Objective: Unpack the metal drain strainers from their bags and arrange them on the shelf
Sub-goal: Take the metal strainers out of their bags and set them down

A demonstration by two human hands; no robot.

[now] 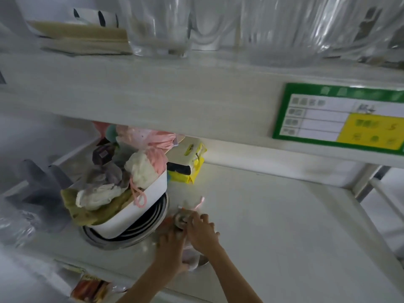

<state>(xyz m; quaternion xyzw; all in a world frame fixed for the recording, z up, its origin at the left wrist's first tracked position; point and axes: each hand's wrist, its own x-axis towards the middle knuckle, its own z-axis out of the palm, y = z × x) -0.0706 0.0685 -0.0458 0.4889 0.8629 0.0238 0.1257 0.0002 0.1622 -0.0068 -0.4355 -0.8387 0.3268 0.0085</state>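
Just left of the fingers: a white round tub point(140, 206) heaped with pastel rags, tilted on a stack of black-rimmed metal pans point(131, 235). Beyond the fingertips, further back: a yellow packet point(188, 169) against the rear wall. Overhead: a white upper shelf edge with a green-and-yellow price label point(341, 119), clear glassware point(284, 29) above it. Nothing between camera and hands.

On the white lower shelf point(284, 226), both hands close together. Right hand point(202, 234) curled, fingers point(196, 218) bent together over a small round metal drain strainer point(180, 219), apparently gripping its rim, though blurred. Left hand point(170, 250) just beside, pressed flat on crumpled clear bag plastic point(192, 259) beneath the wrist.

Strainer at the right fingertips, face tipped up toward the camera; round, no long axis.
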